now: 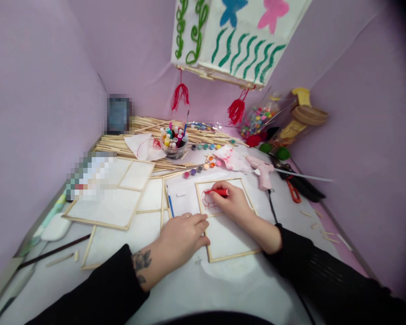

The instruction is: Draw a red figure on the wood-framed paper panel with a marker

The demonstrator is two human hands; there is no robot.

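My right hand (237,205) is closed around a red marker pen (222,192), its tip at the upper left of a wood-framed white panel (233,237). Under the tip is a red outline drawing (209,202) made of rounded loops. My left hand (182,235) lies with fingers stretched out, fingertips on the panel's left edge. A crossbar divides the panel into a smaller upper part and a larger lower part. Just beyond my left hand lies a blue paintbrush (170,201), its lower end reaching toward the fingers. Near it rests a small white piece (181,195).
More framed panels (103,210) overlap at the left. Behind are thin wooden sticks (115,143), a cup of markers (174,146) and paint pots (199,169). A pink glue gun (264,174) and pliers (301,183) lie right. A painted lantern (243,49) with red tassels hangs above.
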